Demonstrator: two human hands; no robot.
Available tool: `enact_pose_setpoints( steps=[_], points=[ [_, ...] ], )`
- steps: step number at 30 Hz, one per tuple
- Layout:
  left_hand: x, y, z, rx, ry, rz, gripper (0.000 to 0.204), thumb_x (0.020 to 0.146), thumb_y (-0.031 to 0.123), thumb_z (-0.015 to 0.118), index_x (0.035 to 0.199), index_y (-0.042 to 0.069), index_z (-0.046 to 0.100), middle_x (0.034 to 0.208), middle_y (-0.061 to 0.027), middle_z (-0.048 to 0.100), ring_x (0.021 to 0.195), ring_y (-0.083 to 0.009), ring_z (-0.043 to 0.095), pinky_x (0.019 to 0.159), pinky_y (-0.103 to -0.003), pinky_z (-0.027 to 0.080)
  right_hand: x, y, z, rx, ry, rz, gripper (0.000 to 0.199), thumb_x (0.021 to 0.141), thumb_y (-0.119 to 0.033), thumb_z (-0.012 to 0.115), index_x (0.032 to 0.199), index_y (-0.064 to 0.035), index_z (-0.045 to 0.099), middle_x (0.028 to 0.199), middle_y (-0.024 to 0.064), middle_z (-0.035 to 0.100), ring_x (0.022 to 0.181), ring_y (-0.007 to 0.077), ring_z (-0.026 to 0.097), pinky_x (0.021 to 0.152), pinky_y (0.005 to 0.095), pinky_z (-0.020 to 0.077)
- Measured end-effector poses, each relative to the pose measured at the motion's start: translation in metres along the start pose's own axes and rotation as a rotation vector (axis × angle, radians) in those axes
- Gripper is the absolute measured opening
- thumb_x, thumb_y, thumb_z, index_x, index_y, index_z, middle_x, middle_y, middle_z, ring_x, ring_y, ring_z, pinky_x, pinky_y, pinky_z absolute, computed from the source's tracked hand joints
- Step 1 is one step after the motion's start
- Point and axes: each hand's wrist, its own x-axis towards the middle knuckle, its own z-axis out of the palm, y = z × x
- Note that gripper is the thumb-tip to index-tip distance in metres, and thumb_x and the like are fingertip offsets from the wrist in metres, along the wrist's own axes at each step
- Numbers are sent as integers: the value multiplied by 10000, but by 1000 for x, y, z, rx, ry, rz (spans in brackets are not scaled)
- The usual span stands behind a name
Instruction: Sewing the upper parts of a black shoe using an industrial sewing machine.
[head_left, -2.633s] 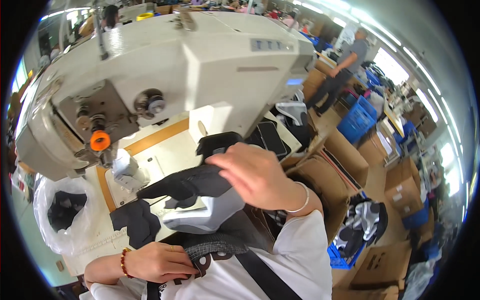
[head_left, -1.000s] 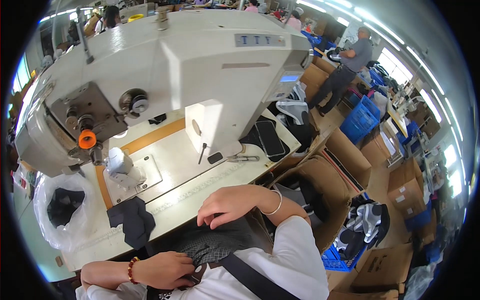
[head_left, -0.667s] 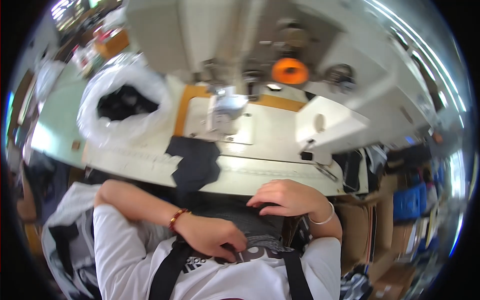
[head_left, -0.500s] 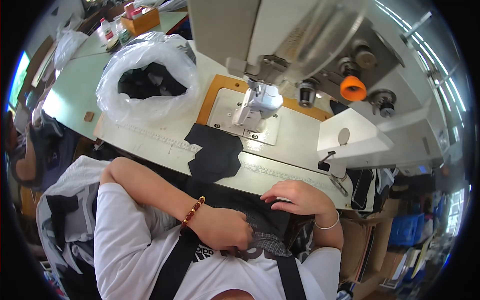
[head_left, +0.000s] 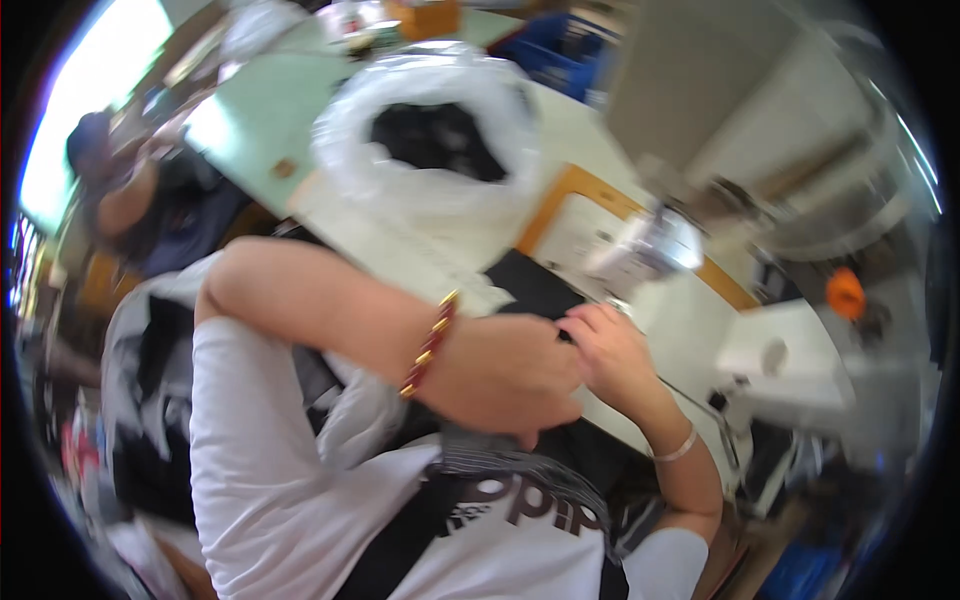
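By flat black fabric (head_left: 535, 283), left hand (head_left: 515, 372) adjoins curved right hand (head_left: 612, 358), each grip unclear.

This is a sewing workshop — an off-white industrial sewing machine (head_left: 740, 100) stands on a white worktable (head_left: 375, 232), a translucent plastic bag (head_left: 425, 197) of dark pieces (head_left: 440, 142) nearby, a co-worker (head_left: 130, 200) beside a pale green tabletop (head_left: 262, 112)

Matt, cloth-like black piece (head_left: 533, 283), glossy translucent plastic bag (head_left: 345, 150), smooth pale tabletop (head_left: 375, 238), matt white cloth shirt (head_left: 255, 440)
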Motion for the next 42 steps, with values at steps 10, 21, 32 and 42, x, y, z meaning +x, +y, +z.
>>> enact_pose_setpoints(
  steps=[10, 21, 32, 42],
  points=[
    [-188, 31, -51, 8, -601, -1128, 370, 827, 346, 812, 1029, 37, 788, 924, -161, 778, 940, -371, 753, 812, -497, 595, 19, -5, -3, 88, -231, -225, 368, 786, -78, 823, 1134, -44, 709, 1155, 115, 667, 1111, 307, 622, 982, 438, 466],
    [-279, 83, 102, 95, -430, -1726, 350, 900, 308, 684, 1039, 9, 800, 1040, -197, 788, 962, -360, 774, 809, -469, 606, 2, -6, -8, 191, -195, -233, 316, 796, -37, 796, 1100, -56, 715, 1140, 110, 701, 1082, 321, 641, 966, 445, 471],
    [-185, 93, -106, -506, 82, -1041, 380, 958, 211, 579, 730, -88, 633, 592, -110, 655, 572, -172, 704, 550, -335, 535, 3, -52, -17, 837, -320, -210, 600, 843, 0, 796, 1411, -74, 618, 1297, 153, 696, 1198, 299, 678, 1027, 375, 525],
    [51, 30, -28, -323, 291, -382, 320, 944, 230, 606, 768, -22, 696, 709, -208, 677, 645, -411, 643, 635, -477, 534, -60, -35, -22, 1896, -98, 345, 1192, 777, -752, 790, 1606, -26, 334, 1598, 147, 454, 1468, 279, 470, 1205, 487, 394]
  ],
)
